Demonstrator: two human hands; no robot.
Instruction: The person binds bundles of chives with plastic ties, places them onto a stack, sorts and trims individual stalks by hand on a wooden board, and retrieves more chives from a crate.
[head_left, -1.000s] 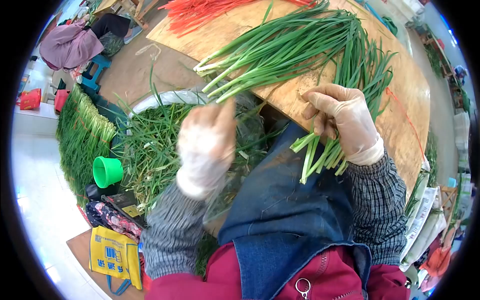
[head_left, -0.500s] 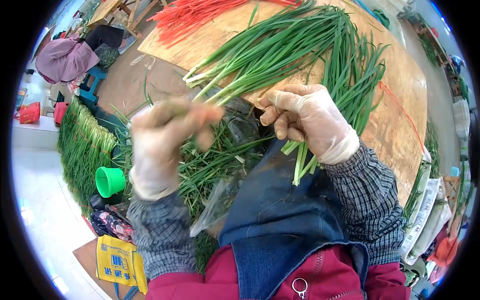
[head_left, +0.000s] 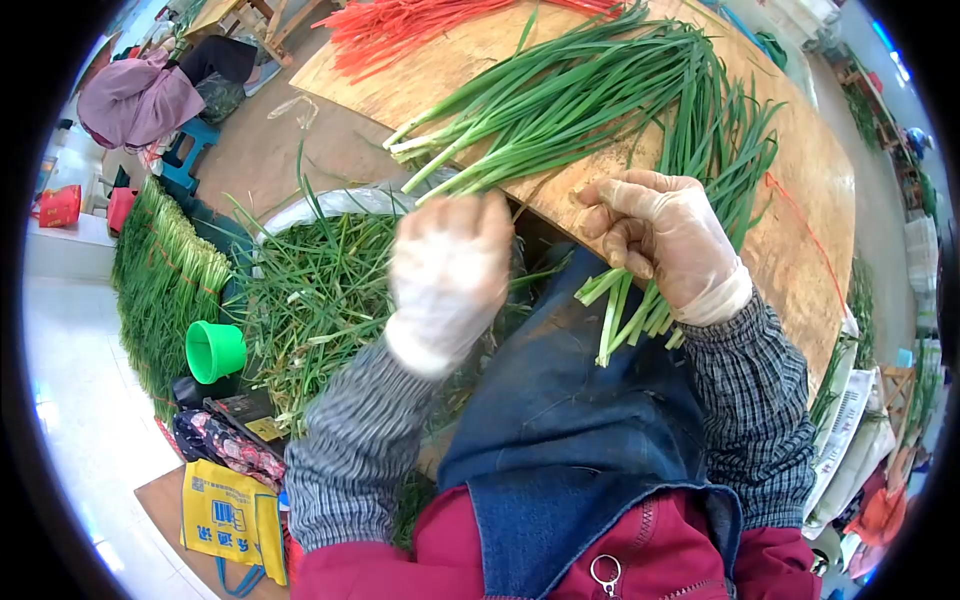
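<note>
My left hand [head_left: 450,270], in a thin whitish glove, is smeared by motion near the pale stem ends of a bunch of garlic chives [head_left: 570,110]. Its fingers are too blurred to read. My right hand [head_left: 665,240], also gloved, has its fingers curled and thumb and forefinger pinched together; anything between them is too small to make out. Under and beside the right wrist lie more garlic chives [head_left: 705,150], their cut stems hanging over the table edge above my apron. The wooden table [head_left: 815,210] carries both bunches.
Loose green trimmings [head_left: 320,290] fill a plastic-lined container at left. Beyond stand bundled chives [head_left: 165,280], a green bucket [head_left: 215,351] and a yellow bag [head_left: 232,520]. Red ties [head_left: 400,30] lie on the table's far end. Another person [head_left: 140,100] sits bent over at upper left.
My left hand has swung right, from above the trimmings toward the chive stem ends, uncovering more of the container. My right hand has shifted slightly right and down in view, still pinched.
</note>
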